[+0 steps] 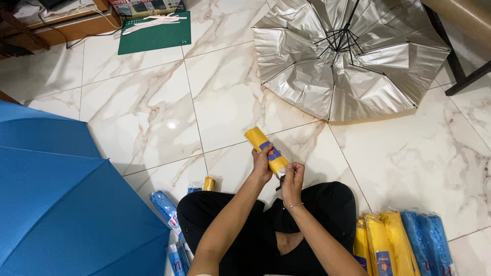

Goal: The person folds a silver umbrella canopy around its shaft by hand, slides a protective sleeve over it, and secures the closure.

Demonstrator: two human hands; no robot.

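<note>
While my left hand (pixel 262 162) wraps the folded yellow umbrella (pixel 266 149) held above my lap, my right hand (pixel 292 180) pinches its lower end; I should keep the barrel steady and pull squarely. Count: two open umbrellas, blue (pixel 61 194) and silver (pixel 348 56); about five packed umbrellas (pixel 399 243) at right.

My left hand (pixel 262 164) gripping folded yellow umbrella (pixel 266 149), my right hand (pixel 292 183) at its lower end, open silver umbrella (pixel 348 61) on marble floor (pixel 153 112) ahead.
</note>
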